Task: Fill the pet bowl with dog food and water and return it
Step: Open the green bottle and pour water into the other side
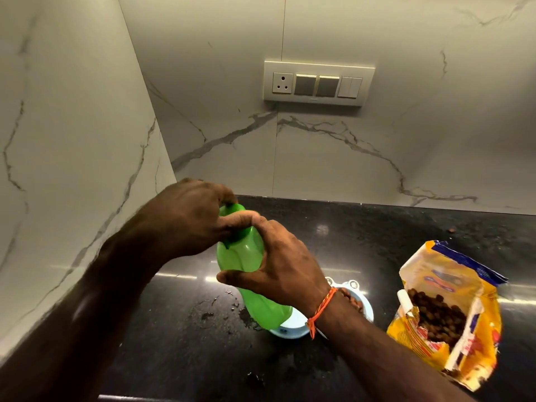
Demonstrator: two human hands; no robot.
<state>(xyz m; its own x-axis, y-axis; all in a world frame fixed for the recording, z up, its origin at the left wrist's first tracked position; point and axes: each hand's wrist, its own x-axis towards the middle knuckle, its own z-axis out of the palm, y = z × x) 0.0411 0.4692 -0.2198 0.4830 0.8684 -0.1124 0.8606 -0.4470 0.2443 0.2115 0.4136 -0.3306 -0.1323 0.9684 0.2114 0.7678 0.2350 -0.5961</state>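
The left hand curls over the cap of a green plastic bottle, fingers wrapped round the top. The right hand grips the bottle's body, an orange thread at the wrist. The bottle stands tilted over a pale blue pet bowl on the black countertop. Right of the bowl stands an open yellow dog food bag, kibble showing; its print is too blurred to read. Water drops lie left of the bowl.
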